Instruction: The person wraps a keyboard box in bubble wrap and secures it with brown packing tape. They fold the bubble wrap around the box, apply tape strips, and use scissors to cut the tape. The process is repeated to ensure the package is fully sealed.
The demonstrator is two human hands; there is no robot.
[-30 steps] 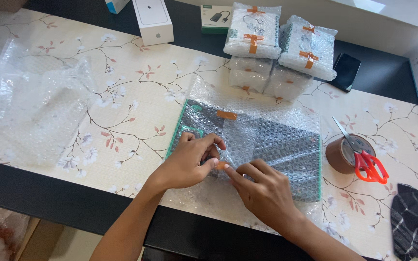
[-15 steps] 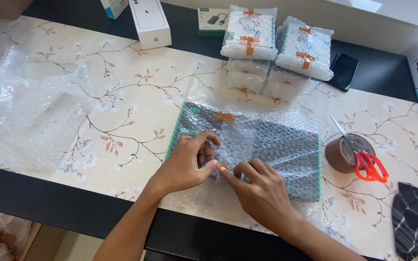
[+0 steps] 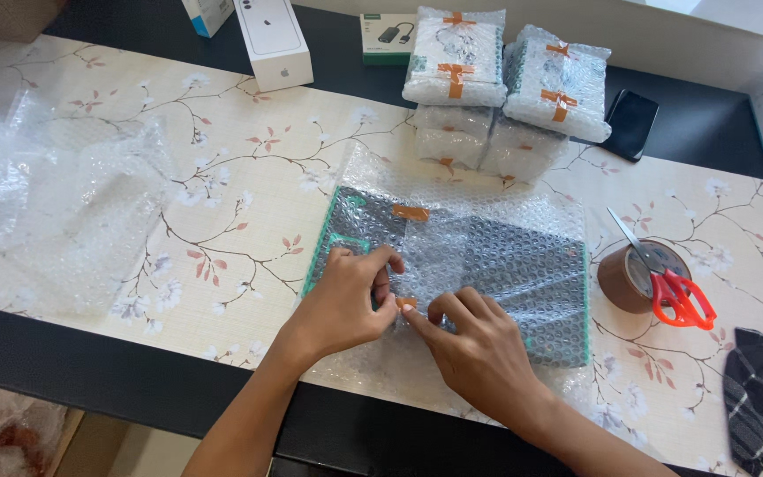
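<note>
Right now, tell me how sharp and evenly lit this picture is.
Head view: sharp throughout, no motion blur on the left hand or right hand; soft even light, faint shadows; mild sheen on the bubble-wrapped flat package; the white wall at the top right is bright, nearly washed out.

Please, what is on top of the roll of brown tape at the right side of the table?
Scissors with red handles lie across the brown tape roll, blades pointing away from the person. They cover part of the roll's hole, so its inside is mostly hidden.

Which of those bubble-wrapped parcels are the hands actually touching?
The big flat dark parcel with green edges, lying nearest the person. Both the left hand and right hand press brown tape onto it. The four small taped bundles sit untouched behind it.
</note>
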